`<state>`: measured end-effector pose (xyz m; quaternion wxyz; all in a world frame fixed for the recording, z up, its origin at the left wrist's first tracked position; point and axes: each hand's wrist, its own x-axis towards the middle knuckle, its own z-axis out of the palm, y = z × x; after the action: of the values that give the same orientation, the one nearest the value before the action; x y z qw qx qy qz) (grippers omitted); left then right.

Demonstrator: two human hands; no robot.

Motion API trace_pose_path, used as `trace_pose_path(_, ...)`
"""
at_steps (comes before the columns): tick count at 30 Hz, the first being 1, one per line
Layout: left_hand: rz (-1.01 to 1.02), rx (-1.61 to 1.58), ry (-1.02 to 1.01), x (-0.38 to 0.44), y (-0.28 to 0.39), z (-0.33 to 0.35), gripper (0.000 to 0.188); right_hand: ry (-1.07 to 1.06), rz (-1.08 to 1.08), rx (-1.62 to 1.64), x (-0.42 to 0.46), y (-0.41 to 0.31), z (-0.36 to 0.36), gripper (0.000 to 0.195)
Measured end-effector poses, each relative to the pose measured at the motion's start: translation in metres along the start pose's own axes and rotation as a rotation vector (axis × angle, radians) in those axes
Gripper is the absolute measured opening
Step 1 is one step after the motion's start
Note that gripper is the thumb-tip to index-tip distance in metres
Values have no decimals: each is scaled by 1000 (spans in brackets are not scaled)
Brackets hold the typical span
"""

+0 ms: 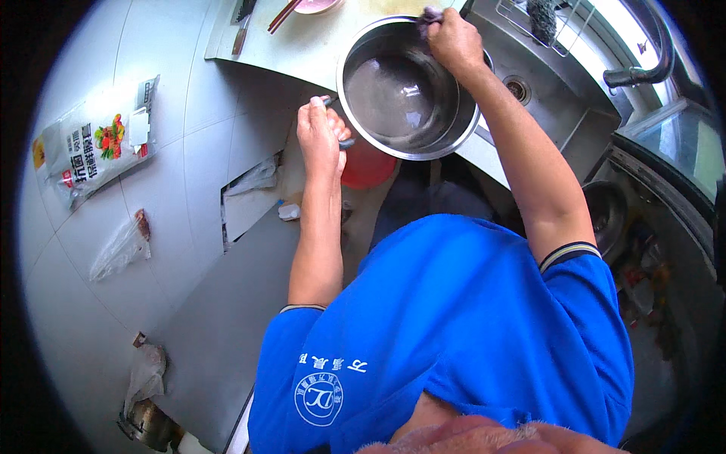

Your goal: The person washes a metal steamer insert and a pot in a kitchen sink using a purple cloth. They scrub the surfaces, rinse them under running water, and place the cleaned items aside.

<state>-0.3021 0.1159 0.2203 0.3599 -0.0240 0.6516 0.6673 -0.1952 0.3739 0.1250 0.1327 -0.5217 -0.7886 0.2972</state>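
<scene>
A large stainless steel pot (391, 93) is tilted with its mouth facing up towards me; its inside looks wet and shiny. My left hand (324, 130) grips the pot's dark side handle (345, 143) at the left. A crumpled purple-grey cloth (430, 20) is pinched in my right hand (455, 44), at the pot's far rim. My right forearm crosses over the pot's right side and hides part of its rim. The pot is between the edge of a pale countertop (309, 54) and the sink (553, 108); what supports its base is hidden.
A knife (241, 37), chopsticks (282, 17) and a pink bowl (316, 4) lie on the counter at the left. A faucet (629, 76) and wire rack (558, 40) are by the sink. A red basin (367, 164) sits below. Plastic bags (99, 139) hang on the tiled wall.
</scene>
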Motion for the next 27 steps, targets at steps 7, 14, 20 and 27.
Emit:
trace_pose_path(7, 51, 107, -70, 18, -7, -14, 27, -215, -456, 257, -56, -120, 3, 22)
trace_pose_path(14, -38, -34, -55, 34, -6, -18, 27, -746, -386, 149, -163, -47, -23, 26)
trace_pose_path(20, -58, -49, -93, 35, -3, -20, 28, -680, -268, -84, -137, -21, -94, 24)
trace_pose_path(27, 5, 107, -54, 27, 1, -4, 31, -432, -619, 208, -108, -100, -26, 21)
